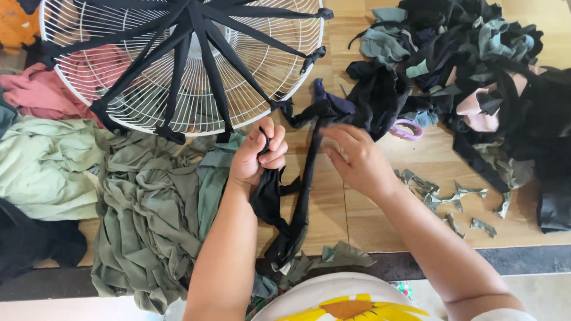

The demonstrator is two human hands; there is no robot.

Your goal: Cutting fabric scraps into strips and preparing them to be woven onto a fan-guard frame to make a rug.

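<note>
We see the left hand [257,156] closed in a fist around a black fabric strip [300,196], its grip clamped tight on the cloth just below the rim of a white wire fan guard [178,65]. The strip hangs from that fist down across the wooden counter [369,220] toward the near edge, and a second length of it runs up to a heap of black and grey-green scraps [452,53] at the far right. The right hand [357,160] rests on that upper length with fingers loosely curled (whether its grip pinches the cloth we cannot tell). Black strips are already tied across the guard like spokes. A pile of olive-green strips [148,220] lies left of the left forearm, and lilac-handled scissors [407,129] sit just beyond the right hand.
</note>
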